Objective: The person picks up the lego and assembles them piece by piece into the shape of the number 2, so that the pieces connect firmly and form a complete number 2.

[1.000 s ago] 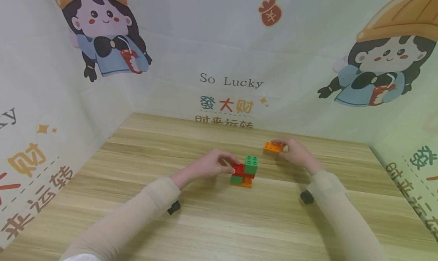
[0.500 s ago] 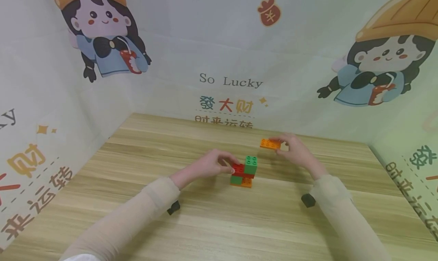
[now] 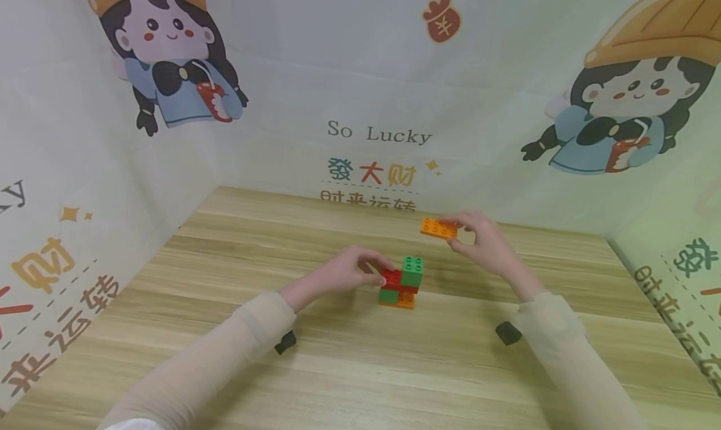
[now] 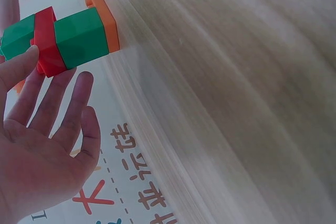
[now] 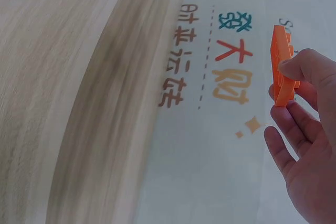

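A small stack of toy building bricks stands in the middle of the table in the head view. Its base is a thin orange brick [image 3: 407, 302], with a green brick [image 4: 80, 31] on the base's left part. Across that lies a red brick [image 3: 402, 289], topped at its right end by another green brick [image 3: 413, 273]. My left hand [image 3: 349, 268] pinches the left end of the red brick between thumb and fingers. Behind and right of the stack, my right hand [image 3: 481, 242] holds a thin orange studded brick [image 3: 432, 228] by its right end, raised with studs facing up.
The wooden table [image 3: 338, 367] runs back to a printed cloth backdrop [image 3: 281, 148] that also encloses both sides. A small black piece [image 3: 509, 333] shows by the right wrist, and a similar black piece [image 3: 285, 342] by the left.
My right hand has lifted the thin orange brick off the table and carried it slightly up and to the left. The left hand and the stack have stayed put.
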### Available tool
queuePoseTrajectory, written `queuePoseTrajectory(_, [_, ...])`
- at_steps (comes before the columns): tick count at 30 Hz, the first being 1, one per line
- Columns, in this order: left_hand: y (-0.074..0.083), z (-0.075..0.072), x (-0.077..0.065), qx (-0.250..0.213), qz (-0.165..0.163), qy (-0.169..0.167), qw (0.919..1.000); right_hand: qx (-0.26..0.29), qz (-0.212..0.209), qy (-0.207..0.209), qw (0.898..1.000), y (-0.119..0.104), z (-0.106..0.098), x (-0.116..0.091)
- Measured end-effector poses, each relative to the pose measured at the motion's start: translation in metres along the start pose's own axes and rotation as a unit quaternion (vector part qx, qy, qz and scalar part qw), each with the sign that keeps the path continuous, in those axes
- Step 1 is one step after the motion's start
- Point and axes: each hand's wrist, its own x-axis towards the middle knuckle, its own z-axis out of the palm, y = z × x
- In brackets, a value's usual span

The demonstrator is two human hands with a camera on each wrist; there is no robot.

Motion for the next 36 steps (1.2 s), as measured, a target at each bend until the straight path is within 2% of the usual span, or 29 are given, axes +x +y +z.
queuePoseTrajectory(15, [-0.002, 0.0, 0.001, 0.014, 0.011, 0.001, 0.9998, 0.011, -0.051, 0.031, 0.998, -0.037, -0.008, -0.005])
queuePoseTrajectory(23, [-0.002, -0.002, 0.002, 0.012, 0.017, -0.006, 0.9998, 0.015, -0.069, 0.042, 0.997, -0.047, -0.008, -0.007])
queuePoseTrajectory(36, [-0.003, -0.003, 0.002, 0.016, 0.022, -0.011, 0.9996, 0.024, -0.071, 0.042, 0.996, -0.056, -0.005, -0.008])
